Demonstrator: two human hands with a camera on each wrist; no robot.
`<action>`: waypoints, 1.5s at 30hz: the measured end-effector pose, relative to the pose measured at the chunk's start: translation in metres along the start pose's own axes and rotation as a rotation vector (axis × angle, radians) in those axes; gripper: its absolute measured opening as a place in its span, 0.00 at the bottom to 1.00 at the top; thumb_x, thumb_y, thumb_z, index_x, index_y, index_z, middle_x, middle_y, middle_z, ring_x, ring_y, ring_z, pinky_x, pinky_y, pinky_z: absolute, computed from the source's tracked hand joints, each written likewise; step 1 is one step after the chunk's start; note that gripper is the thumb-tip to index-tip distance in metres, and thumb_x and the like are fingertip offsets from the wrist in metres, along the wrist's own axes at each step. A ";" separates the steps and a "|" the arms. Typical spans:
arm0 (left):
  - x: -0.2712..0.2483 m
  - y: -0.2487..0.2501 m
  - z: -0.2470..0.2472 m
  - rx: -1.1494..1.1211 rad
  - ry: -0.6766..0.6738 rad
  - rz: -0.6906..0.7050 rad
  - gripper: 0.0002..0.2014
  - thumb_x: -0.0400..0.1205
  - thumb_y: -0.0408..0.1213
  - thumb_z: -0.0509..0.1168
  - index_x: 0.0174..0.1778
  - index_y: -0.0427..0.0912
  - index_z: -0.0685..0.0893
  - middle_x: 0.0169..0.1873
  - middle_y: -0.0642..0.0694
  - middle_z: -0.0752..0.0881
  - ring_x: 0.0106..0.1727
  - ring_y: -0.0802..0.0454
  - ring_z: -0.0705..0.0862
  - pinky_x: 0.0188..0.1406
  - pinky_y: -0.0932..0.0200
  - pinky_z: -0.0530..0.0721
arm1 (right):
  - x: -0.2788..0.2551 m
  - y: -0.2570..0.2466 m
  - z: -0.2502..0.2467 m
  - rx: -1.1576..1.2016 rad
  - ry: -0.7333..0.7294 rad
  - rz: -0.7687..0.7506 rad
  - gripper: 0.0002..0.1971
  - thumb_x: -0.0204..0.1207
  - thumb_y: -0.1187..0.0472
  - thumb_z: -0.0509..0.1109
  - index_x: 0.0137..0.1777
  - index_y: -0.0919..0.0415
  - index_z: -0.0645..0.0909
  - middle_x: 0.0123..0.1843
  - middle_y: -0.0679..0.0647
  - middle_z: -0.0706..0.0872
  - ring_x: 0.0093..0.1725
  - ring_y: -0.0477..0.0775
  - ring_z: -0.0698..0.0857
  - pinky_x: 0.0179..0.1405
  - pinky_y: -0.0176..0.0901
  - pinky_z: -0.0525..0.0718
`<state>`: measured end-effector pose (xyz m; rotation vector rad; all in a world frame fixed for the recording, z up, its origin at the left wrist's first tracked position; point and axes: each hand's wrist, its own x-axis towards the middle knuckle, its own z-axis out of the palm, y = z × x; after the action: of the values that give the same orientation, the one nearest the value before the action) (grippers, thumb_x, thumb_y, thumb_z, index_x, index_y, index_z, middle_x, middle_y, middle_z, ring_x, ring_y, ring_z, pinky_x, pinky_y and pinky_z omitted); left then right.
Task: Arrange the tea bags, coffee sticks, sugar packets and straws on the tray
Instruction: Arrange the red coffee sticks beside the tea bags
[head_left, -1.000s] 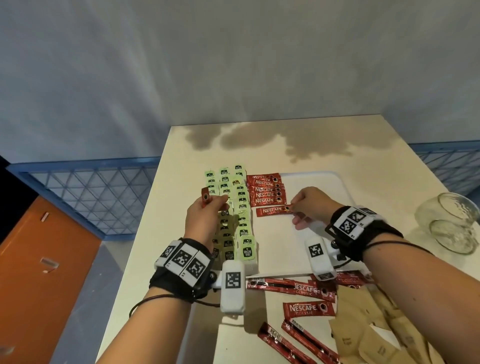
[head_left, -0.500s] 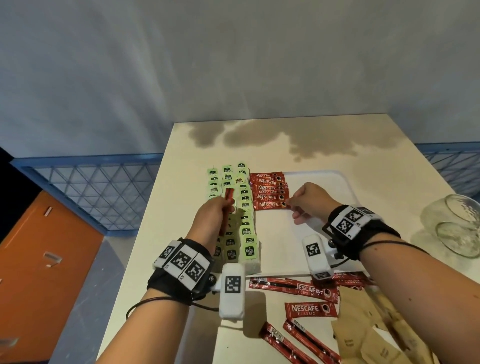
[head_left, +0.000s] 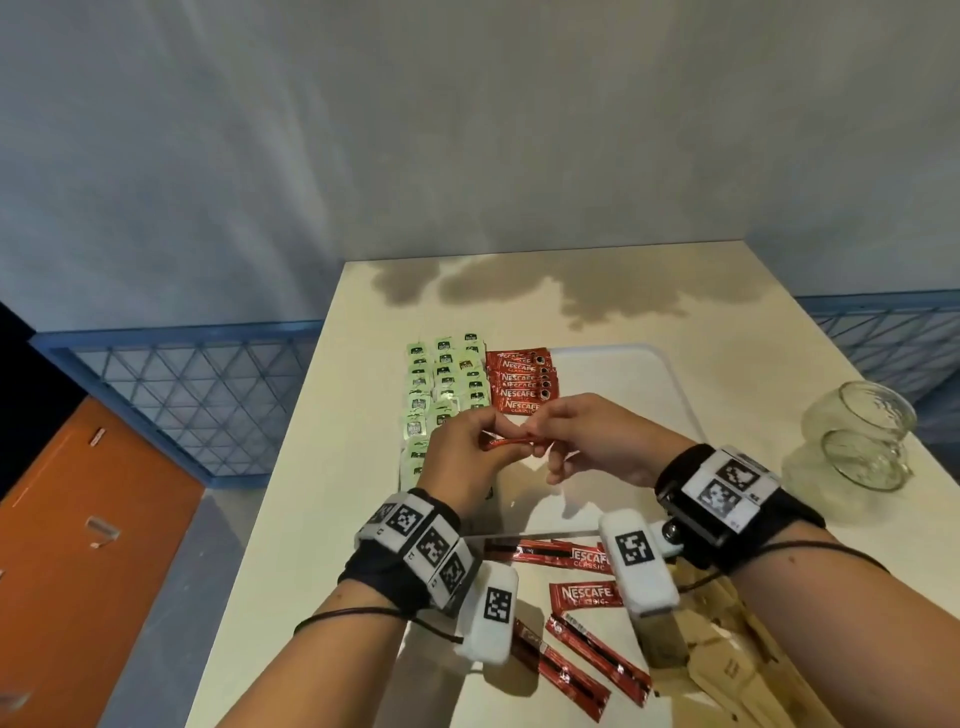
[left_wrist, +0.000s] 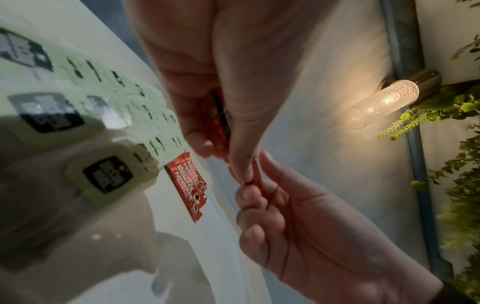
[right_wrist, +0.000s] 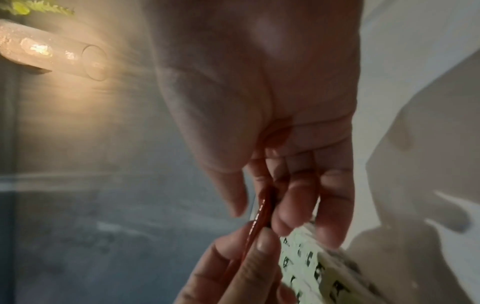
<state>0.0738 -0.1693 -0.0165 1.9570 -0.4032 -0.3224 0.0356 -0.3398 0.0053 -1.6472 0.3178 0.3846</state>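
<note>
Both hands meet above the white tray (head_left: 644, 374) and share one red coffee stick (head_left: 511, 441). My left hand (head_left: 467, 447) pinches its left end and my right hand (head_left: 587, 441) pinches its right end. The wrist views show the same stick (left_wrist: 255, 174) (right_wrist: 259, 218) held edge-on between thumbs and fingers. Rows of green tea bags (head_left: 447, 384) fill the tray's left side. A short stack of red coffee sticks (head_left: 522, 382) lies beside them. More loose coffee sticks (head_left: 587, 597) lie on the near table, next to brown sugar packets (head_left: 737, 649).
Two clear glass jars (head_left: 862, 441) lie on the table at the right. The tray's right half (head_left: 623, 405) is bare white. Blue mesh railings (head_left: 197, 395) flank the table, and an orange floor drops away on the left.
My right hand let go of the stick it laid on the stack and came back toward me. My left hand swung its coffee stick rightward, and both hands now pinch it.
</note>
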 end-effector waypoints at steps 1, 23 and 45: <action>-0.001 -0.001 0.000 0.000 0.000 -0.017 0.12 0.71 0.32 0.80 0.38 0.51 0.84 0.39 0.55 0.88 0.38 0.61 0.85 0.36 0.72 0.77 | -0.002 0.002 0.000 0.027 0.017 -0.021 0.08 0.82 0.62 0.69 0.52 0.68 0.84 0.38 0.58 0.84 0.31 0.51 0.83 0.42 0.49 0.90; 0.004 0.006 -0.002 -0.356 0.120 -0.154 0.08 0.79 0.25 0.72 0.45 0.43 0.84 0.34 0.45 0.85 0.33 0.51 0.87 0.37 0.56 0.90 | -0.012 0.004 -0.022 0.048 0.176 -0.039 0.09 0.75 0.68 0.76 0.53 0.71 0.87 0.41 0.65 0.90 0.36 0.53 0.90 0.43 0.42 0.91; 0.027 -0.020 -0.025 -0.270 0.151 -0.176 0.08 0.84 0.35 0.64 0.48 0.49 0.89 0.48 0.49 0.90 0.47 0.50 0.88 0.44 0.54 0.85 | 0.062 0.032 -0.036 -0.154 0.492 0.183 0.14 0.71 0.75 0.76 0.39 0.63 0.73 0.30 0.65 0.80 0.27 0.59 0.78 0.27 0.47 0.78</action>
<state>0.1112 -0.1531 -0.0259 1.7397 -0.0828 -0.3213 0.0809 -0.3785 -0.0465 -1.8595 0.8281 0.1344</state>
